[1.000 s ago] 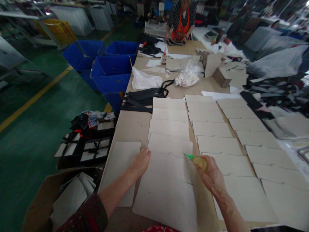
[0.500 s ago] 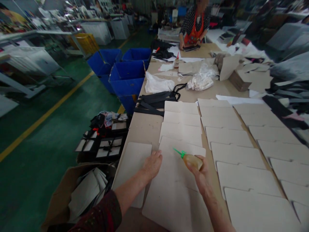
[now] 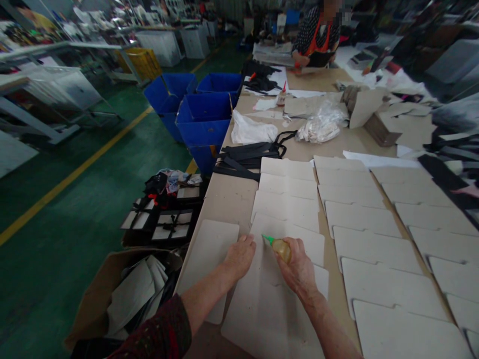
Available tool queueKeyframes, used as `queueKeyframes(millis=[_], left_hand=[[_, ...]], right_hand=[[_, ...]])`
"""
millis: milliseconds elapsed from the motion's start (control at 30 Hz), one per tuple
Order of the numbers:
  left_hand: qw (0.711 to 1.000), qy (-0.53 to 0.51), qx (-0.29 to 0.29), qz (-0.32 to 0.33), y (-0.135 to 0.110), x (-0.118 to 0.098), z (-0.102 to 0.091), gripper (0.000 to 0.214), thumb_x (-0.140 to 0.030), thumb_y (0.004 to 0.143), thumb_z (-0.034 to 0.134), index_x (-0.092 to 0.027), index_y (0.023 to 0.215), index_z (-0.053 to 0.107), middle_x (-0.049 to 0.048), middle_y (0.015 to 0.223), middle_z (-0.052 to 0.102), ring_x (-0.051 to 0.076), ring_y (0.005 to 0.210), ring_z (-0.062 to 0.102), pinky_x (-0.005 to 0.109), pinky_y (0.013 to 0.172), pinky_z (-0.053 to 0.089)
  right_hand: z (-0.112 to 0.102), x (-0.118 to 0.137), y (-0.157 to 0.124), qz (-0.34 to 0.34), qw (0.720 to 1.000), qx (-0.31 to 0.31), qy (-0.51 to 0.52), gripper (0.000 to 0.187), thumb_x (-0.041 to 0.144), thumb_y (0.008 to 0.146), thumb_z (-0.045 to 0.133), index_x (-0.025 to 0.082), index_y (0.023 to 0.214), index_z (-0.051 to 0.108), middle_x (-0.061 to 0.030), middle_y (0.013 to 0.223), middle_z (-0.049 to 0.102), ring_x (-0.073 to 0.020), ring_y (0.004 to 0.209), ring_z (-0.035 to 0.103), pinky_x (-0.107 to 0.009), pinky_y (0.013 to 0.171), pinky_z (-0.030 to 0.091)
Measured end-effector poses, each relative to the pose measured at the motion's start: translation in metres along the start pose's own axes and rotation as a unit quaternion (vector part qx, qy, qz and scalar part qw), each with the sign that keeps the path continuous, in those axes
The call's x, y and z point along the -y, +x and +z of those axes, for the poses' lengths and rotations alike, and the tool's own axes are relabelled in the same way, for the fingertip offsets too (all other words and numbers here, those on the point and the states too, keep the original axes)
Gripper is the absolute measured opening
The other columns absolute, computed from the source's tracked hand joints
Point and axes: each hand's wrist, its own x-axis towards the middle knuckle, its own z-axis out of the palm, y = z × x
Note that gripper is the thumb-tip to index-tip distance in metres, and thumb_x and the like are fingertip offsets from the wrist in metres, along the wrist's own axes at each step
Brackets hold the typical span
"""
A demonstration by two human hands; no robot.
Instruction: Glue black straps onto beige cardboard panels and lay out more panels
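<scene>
My right hand (image 3: 297, 269) is closed round a small glue bottle (image 3: 280, 248) with a green nozzle, whose tip points left and down at a pale cardboard sheet (image 3: 269, 309). My left hand (image 3: 240, 256) lies flat with fingers spread on the left edge of that sheet. Several similar sheets (image 3: 359, 219) overlap in rows across the brown table (image 3: 228, 194). One more sheet (image 3: 207, 254) lies apart at the table's left edge.
Black straps (image 3: 243, 157) and plastic bags (image 3: 251, 132) lie farther up the table. Blue bins (image 3: 204, 117) stand left of it. A cardboard box (image 3: 108, 294) of sheets and black frames (image 3: 160, 224) sit on the green floor. Another person (image 3: 318, 35) works at the far end.
My right hand has brought the bottle down and left, closer to my left hand and the sheet. The view has shifted left.
</scene>
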Motion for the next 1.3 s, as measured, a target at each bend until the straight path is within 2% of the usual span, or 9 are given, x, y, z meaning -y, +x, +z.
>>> queueKeyframes(millis=[233, 400, 733, 800, 967, 1033, 1100, 1167, 1300], left_hand=[[1.000, 0.012, 0.006, 0.005, 0.001, 0.000, -0.001, 0.046, 0.000, 0.082, 0.036, -0.012, 0.121, 0.057, 0.0127, 0.143, 0.048, 0.026, 0.127, 0.045, 0.038, 0.105, 0.043], [1.000, 0.007, 0.006, 0.009, 0.001, 0.000, -0.001, 0.045, 0.000, 0.081, 0.038, -0.011, 0.120, 0.057, 0.0142, 0.144, 0.047, 0.027, 0.127, 0.045, 0.039, 0.104, 0.044], [1.000, -0.008, 0.008, -0.002, 0.003, 0.004, 0.004, 0.049, -0.001, 0.081, 0.037, -0.015, 0.123, 0.056, 0.0111, 0.147, 0.044, 0.027, 0.132, 0.041, 0.040, 0.105, 0.043], [1.000, -0.009, 0.010, -0.002, 0.004, 0.006, 0.006, 0.049, 0.000, 0.079, 0.039, -0.016, 0.122, 0.056, 0.0110, 0.147, 0.045, 0.026, 0.132, 0.041, 0.040, 0.107, 0.041], [1.000, -0.013, 0.011, 0.005, 0.000, 0.010, 0.003, 0.054, 0.000, 0.075, 0.044, -0.016, 0.126, 0.053, 0.0114, 0.146, 0.046, 0.024, 0.131, 0.044, 0.035, 0.110, 0.037], [1.000, -0.014, 0.000, -0.009, -0.001, 0.012, -0.001, 0.054, -0.001, 0.077, 0.042, -0.018, 0.128, 0.051, 0.0106, 0.145, 0.048, 0.023, 0.129, 0.047, 0.035, 0.107, 0.040], [1.000, -0.015, -0.015, -0.022, 0.005, 0.015, -0.007, 0.047, -0.005, 0.081, 0.039, -0.019, 0.124, 0.053, 0.0103, 0.138, 0.053, 0.023, 0.124, 0.050, 0.036, 0.103, 0.042], [0.999, -0.014, -0.027, -0.022, 0.017, 0.019, -0.013, 0.042, -0.009, 0.084, 0.038, -0.021, 0.120, 0.056, 0.0093, 0.135, 0.056, 0.023, 0.123, 0.050, 0.037, 0.104, 0.041], [0.999, -0.004, -0.034, -0.001, 0.058, 0.028, -0.022, 0.053, -0.007, 0.081, 0.042, -0.022, 0.131, 0.050, 0.0066, 0.151, 0.042, 0.023, 0.135, 0.038, 0.039, 0.112, 0.031]], right_hand=[[-0.015, 0.005, 0.006, -0.004, 0.998, 0.010, -0.064, 0.024, 0.028, 0.090, 0.051, 0.025, 0.113, 0.048, -0.0037, 0.105, 0.053, -0.0171, 0.075, 0.059, -0.028, 0.060, 0.042], [-0.024, -0.004, 0.007, 0.030, 0.998, 0.040, -0.026, 0.023, 0.033, 0.090, 0.051, 0.025, 0.111, 0.049, -0.0030, 0.107, 0.055, -0.0169, 0.076, 0.060, -0.030, 0.064, 0.043], [0.005, 0.001, 0.009, 0.074, 0.987, 0.000, 0.140, 0.030, 0.038, 0.082, 0.057, 0.026, 0.109, 0.052, -0.0037, 0.108, 0.058, -0.0218, 0.091, 0.062, -0.034, 0.077, 0.049], [0.012, -0.001, 0.013, 0.103, 0.967, -0.038, 0.231, 0.037, 0.042, 0.078, 0.062, 0.025, 0.110, 0.052, -0.0043, 0.105, 0.060, -0.0224, 0.091, 0.062, -0.035, 0.078, 0.050], [0.007, -0.034, 0.029, 0.246, 0.824, -0.160, 0.484, 0.054, 0.051, 0.069, 0.072, 0.024, 0.109, 0.046, 0.0010, 0.090, 0.061, -0.0159, 0.070, 0.059, -0.027, 0.060, 0.048], [-0.007, -0.056, 0.034, 0.263, 0.801, -0.197, 0.500, 0.057, 0.051, 0.067, 0.074, 0.025, 0.108, 0.046, 0.0027, 0.087, 0.059, -0.0135, 0.065, 0.056, -0.025, 0.057, 0.045], [-0.023, -0.076, 0.037, 0.262, 0.810, -0.220, 0.475, 0.060, 0.050, 0.064, 0.077, 0.024, 0.109, 0.047, 0.0023, 0.088, 0.060, -0.0136, 0.067, 0.056, -0.025, 0.059, 0.045], [-0.037, -0.092, 0.041, 0.262, 0.842, -0.230, 0.411, 0.062, 0.050, 0.062, 0.078, 0.023, 0.110, 0.049, 0.0008, 0.089, 0.061, -0.0155, 0.072, 0.057, -0.028, 0.064, 0.047], [-0.053, -0.106, 0.049, 0.244, 0.906, -0.199, 0.284, 0.061, 0.053, 0.065, 0.075, 0.021, 0.112, 0.053, -0.0019, 0.089, 0.063, -0.0199, 0.078, 0.060, -0.033, 0.072, 0.049]])
